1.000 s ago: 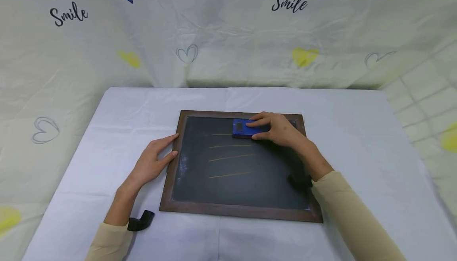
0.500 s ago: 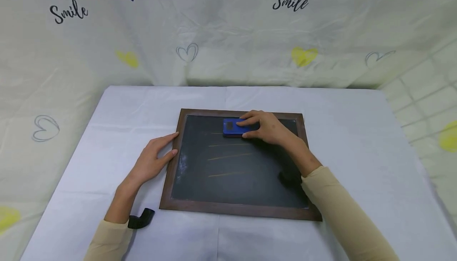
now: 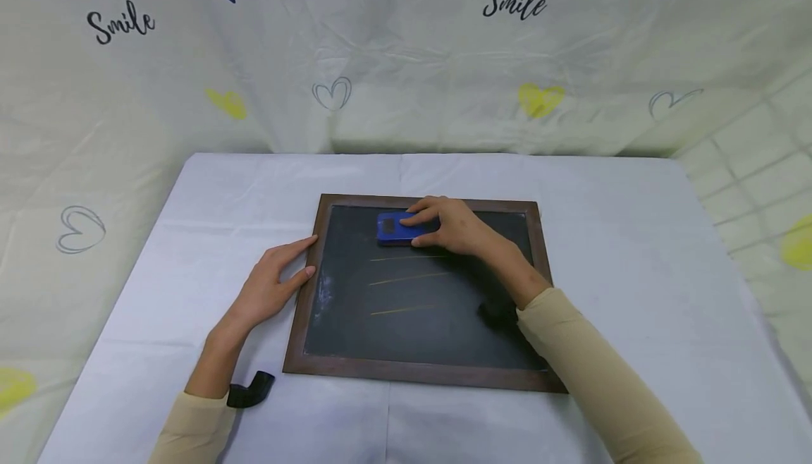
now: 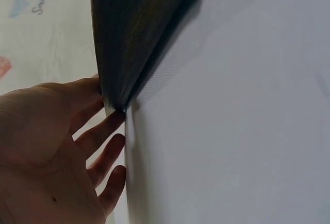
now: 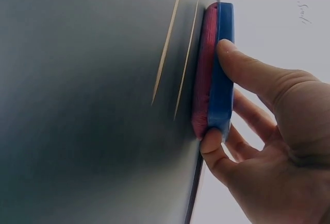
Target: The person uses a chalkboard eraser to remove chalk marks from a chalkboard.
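A blue chalkboard eraser (image 3: 396,229) with a pink-red underside (image 5: 205,74) lies against the upper part of a small chalkboard (image 3: 406,340) in a brown wooden frame. My right hand (image 3: 453,228) grips the eraser by its right end, thumb on the near side and fingers over the top and far side. Several thin yellow chalk lines (image 3: 408,279) run across the board below the eraser. At the board's left edge, my left hand (image 3: 263,295) touches the wooden frame (image 4: 136,33) with extended fingers and thumb, not curled round it.
Under the board spreads a table with a white cloth (image 3: 634,252). Behind it hangs a pale printed sheet (image 3: 419,41) with hearts and lettering. A black wrist mount (image 3: 251,390) sticks out by my left sleeve (image 3: 193,429).
My right hand has slid the eraser leftward along the top of the board. The uppermost yellow line, partly visible before, no longer shows. My left hand stays in place on the frame.
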The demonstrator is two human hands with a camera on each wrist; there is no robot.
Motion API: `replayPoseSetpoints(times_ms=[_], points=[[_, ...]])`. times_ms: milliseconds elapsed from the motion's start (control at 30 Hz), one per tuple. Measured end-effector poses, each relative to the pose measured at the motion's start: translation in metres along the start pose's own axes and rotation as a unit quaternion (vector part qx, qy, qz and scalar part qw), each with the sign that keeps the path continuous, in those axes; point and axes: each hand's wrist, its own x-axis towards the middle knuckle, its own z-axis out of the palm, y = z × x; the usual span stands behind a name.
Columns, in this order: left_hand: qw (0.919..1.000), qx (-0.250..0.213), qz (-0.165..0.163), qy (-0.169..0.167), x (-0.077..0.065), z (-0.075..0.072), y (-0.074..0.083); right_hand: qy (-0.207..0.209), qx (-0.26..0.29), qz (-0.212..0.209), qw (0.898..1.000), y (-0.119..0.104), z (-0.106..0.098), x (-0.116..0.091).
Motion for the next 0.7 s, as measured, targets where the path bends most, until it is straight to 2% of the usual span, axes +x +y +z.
replayPoseSetpoints(times_ms=[300, 700], points=[[1.0000, -0.006, -0.005, -0.002, 0.000, 0.000, 0.003, -0.011, -0.024, -0.017, 0.999, -0.010, 0.005, 0.012], [0.9999, -0.007, 0.008, 0.001, -0.001, -0.001, 0.002, -0.035, -0.042, -0.032, 0.998, -0.033, 0.017, 0.029]])
